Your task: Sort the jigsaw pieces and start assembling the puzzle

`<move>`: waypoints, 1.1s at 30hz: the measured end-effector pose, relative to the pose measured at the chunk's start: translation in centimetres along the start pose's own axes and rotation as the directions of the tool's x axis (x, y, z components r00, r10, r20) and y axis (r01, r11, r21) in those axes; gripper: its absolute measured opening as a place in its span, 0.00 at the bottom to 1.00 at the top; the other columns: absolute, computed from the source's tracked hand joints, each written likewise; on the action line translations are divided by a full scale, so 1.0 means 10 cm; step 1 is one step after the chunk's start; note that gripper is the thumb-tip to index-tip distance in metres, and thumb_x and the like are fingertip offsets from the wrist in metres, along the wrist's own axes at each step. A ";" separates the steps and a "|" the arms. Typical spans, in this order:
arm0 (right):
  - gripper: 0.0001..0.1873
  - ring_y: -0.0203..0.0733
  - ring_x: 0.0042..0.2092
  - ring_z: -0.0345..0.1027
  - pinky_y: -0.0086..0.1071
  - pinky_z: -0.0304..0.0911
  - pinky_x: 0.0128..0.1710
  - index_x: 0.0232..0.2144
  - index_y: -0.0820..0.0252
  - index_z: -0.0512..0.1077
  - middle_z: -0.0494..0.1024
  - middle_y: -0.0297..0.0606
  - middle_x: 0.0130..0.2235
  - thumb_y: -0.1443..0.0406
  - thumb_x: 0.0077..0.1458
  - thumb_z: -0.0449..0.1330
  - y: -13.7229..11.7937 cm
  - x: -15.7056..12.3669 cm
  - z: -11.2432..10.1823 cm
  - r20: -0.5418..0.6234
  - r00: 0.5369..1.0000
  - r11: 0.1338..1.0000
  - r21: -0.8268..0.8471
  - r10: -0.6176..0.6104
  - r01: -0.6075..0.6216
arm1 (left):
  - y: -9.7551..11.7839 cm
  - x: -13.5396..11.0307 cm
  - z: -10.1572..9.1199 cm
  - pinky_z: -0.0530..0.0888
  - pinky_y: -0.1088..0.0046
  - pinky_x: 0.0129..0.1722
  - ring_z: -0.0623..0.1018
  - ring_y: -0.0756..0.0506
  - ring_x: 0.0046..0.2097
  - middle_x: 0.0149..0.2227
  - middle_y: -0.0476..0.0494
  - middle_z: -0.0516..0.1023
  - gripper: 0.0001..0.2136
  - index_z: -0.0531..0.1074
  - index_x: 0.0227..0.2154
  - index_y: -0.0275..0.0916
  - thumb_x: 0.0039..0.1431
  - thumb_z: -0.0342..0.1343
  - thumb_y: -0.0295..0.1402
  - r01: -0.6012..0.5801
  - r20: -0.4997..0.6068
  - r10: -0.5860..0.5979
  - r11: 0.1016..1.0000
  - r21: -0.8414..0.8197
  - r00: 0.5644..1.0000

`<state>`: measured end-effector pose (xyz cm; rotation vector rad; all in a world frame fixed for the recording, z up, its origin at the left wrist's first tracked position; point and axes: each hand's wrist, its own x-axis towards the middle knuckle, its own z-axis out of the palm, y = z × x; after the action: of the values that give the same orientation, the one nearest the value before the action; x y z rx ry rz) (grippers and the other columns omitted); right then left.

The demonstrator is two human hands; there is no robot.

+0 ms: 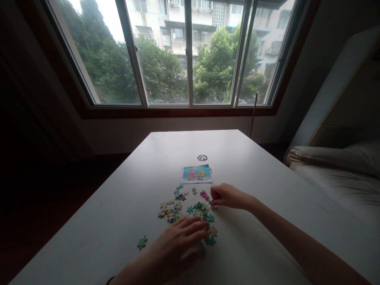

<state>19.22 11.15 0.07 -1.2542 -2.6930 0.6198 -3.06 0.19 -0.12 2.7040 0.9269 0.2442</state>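
Across the middle of the white table (124, 190), the pieces (170, 216) lie in a loose heap between the left hand (181, 239) and the right hand (227, 196). The left hand is palm down over the heap's near side, its fingers stretched out and slightly apart, covering some pieces; others show just beyond its fingertips. The right hand sits at the heap's far right edge, its fingers curled in, with a piece (214, 206) just below them; at this size I cannot tell whether they pinch it. Some pieces are turquoise and printed, others bare tan, and a small pink cluster (204, 194) lies just left of the right hand. 1 green piece (142, 242) lies well apart, left of the left hand. All have knobbed, notched jigsaw outlines, and the tan faces look matt, like raw card or wood. Beyond the heap lies a flat sheet (196, 173) with a pale border, its print showing 1 pink and 1 yellow cartoon figure on turquoise. Farther back is a dark-rimmed oval (202, 158). The tabletop is smooth, with a soft sheen from the window (188, 59); the sofa (332, 170) at right has creased, pale upholstery.
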 end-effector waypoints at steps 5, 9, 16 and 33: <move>0.04 0.32 0.25 0.58 0.24 0.48 0.24 0.24 0.61 0.70 0.69 0.29 0.23 0.67 0.47 0.61 0.07 -0.01 -0.05 -0.029 0.999 0.999 0.026 -0.029 0.030 | -0.01 -0.02 0.01 0.59 0.60 0.58 0.58 0.41 0.60 0.60 0.54 0.58 0.26 0.54 0.57 0.52 0.55 0.52 0.31 -0.010 0.126 0.017 0.998 -0.056 0.992; 0.03 0.34 0.28 0.63 0.25 0.54 0.27 0.26 0.61 0.73 0.74 0.32 0.27 0.69 0.49 0.59 0.13 -0.03 -0.09 -0.005 0.997 0.992 0.091 -0.083 0.083 | -0.19 -0.05 0.15 0.64 0.61 0.56 0.61 0.41 0.58 0.59 0.50 0.60 0.26 0.52 0.58 0.49 0.57 0.52 0.33 0.101 0.014 -0.101 0.995 0.018 0.995; 0.07 0.41 0.37 0.67 0.31 0.61 0.37 0.34 0.60 0.73 0.75 0.39 0.36 0.64 0.53 0.57 0.18 0.01 -0.05 -0.170 0.982 0.995 0.039 -0.085 0.093 | -0.57 -0.11 0.30 0.58 0.49 0.55 0.53 0.33 0.61 0.62 0.42 0.52 0.23 0.56 0.57 0.49 0.61 0.43 0.48 0.291 -0.099 -0.277 0.938 0.189 0.956; 0.44 0.55 0.64 0.31 0.48 0.34 0.60 0.61 0.66 0.45 0.40 0.53 0.63 0.43 0.53 0.47 -0.27 0.01 0.67 -0.050 0.980 0.981 -0.013 -0.193 0.192 | -0.76 -0.12 0.34 0.55 0.55 0.58 0.50 0.37 0.62 0.63 0.39 0.48 0.25 0.47 0.61 0.39 0.64 0.39 0.42 0.385 -0.318 -0.317 0.906 0.177 0.893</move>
<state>15.52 7.54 -4.96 -0.9801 -2.7332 0.5446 -7.55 4.53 -5.80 2.6794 1.6061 0.4793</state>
